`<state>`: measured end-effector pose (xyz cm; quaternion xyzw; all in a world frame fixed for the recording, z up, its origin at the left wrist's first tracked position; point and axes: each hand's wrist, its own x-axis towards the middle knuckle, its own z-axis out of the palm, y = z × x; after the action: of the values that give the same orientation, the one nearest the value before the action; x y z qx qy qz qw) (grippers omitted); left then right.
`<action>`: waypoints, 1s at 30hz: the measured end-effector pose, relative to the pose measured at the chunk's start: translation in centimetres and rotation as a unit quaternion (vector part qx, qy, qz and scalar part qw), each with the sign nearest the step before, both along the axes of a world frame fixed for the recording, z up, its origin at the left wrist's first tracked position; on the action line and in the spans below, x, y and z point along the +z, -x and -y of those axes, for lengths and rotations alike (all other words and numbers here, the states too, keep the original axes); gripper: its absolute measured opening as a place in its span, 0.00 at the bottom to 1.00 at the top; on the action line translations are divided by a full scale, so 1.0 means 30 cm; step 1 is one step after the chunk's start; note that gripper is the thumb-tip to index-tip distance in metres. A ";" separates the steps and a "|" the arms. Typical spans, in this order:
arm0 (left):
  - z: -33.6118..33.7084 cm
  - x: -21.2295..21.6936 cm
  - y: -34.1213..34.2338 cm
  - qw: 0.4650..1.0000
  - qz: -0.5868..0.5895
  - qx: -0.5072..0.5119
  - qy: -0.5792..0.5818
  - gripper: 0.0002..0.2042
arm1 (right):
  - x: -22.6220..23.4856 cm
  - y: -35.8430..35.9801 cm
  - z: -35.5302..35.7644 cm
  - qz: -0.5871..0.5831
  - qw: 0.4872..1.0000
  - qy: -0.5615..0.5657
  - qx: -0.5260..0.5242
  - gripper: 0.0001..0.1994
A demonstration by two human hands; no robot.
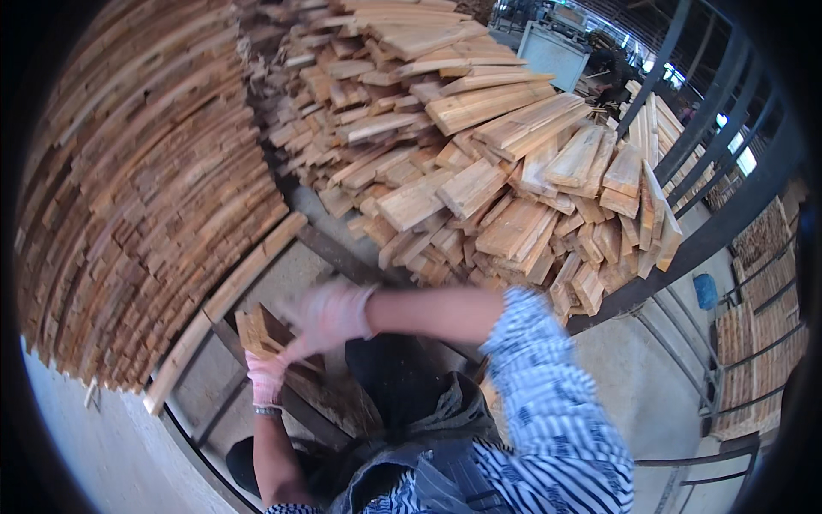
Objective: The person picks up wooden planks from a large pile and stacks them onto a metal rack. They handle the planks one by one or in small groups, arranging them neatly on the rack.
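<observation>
My left hand, in a pinkish work glove, grips a few short wooden boards from below, their cut ends facing the tall stack. My right hand, gloved too, reaches across in front of me beside these boards. Motion smears its fingers, so whether it touches the wood is unclear. To the left of both hands rises a tall, tightly layered stack of boards. A long wooden beam runs along the foot of that stack. Ahead lies a loose heap of boards.
A dark metal frame passes below the heap, and upright metal bars stand at the right. Farther right are more stacked boards on a rack and a blue object. A pale machine cabinet stands at the back.
</observation>
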<state>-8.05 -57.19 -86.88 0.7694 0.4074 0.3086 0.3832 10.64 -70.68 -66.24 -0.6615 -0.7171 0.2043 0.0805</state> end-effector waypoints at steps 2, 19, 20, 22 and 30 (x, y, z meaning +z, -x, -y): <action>0.041 0.001 0.019 0.997 -0.031 0.069 0.033 0.31 | 0.236 -0.147 0.103 0.072 0.984 -0.152 0.053 0.45; 0.088 0.082 -0.114 0.996 0.072 -0.046 -0.029 0.45 | 0.369 -0.377 0.234 0.340 0.922 0.168 -0.081 0.29; 0.049 0.068 -0.069 0.998 0.066 -0.014 0.005 0.43 | 0.334 -0.354 0.176 0.330 0.939 0.094 -0.021 0.32; 0.011 0.014 -0.029 0.996 0.057 0.035 0.057 0.39 | 0.313 -0.342 0.120 0.293 0.948 0.120 -0.015 0.34; -0.005 -0.009 -0.054 0.990 0.075 0.085 0.083 0.34 | 0.422 -0.264 0.153 0.249 0.953 0.153 0.079 0.20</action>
<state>-6.42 -57.03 -87.17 0.6723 0.4655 0.3618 0.4477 18.56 -75.28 -53.57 -0.6369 -0.7246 0.1458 -0.2192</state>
